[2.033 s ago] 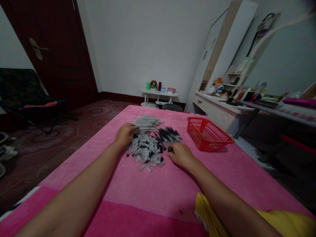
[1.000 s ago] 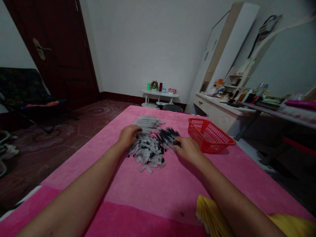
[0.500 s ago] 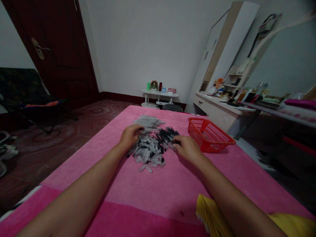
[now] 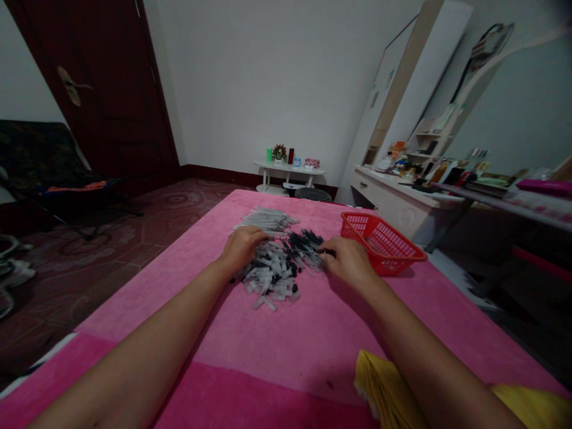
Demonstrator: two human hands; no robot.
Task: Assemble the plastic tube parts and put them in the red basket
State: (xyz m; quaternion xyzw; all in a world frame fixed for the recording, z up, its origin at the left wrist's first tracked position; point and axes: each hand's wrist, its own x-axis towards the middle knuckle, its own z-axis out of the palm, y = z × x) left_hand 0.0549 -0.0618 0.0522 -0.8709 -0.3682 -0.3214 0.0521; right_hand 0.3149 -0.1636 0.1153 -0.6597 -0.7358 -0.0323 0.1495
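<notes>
My left hand (image 4: 245, 245) reaches over the left side of a heap of clear pen caps (image 4: 268, 277) mixed with small black pieces. Its fingers are curled together, and their tips and anything in them are hidden. Behind that hand lies a stack of whitish pen barrels (image 4: 268, 219). My right hand (image 4: 348, 257) is at the right end of a bunch of black-and-clear pen refills (image 4: 304, 243), thumb and fingers closed in a pinch. Whatever is between them is too small and dark to make out.
A red plastic basket (image 4: 379, 244) stands just beyond my right hand. Everything lies on a pink cloth (image 4: 250, 339). Yellow fabric (image 4: 386, 384) shows under my right forearm. A cluttered dressing table (image 4: 397, 196) stands to the right, and a small white table (image 4: 290, 170) by the wall.
My left hand has shifted slightly right, farther over the caps. My right hand has moved a little right and away from me, beside the refills. The piles look much the same.
</notes>
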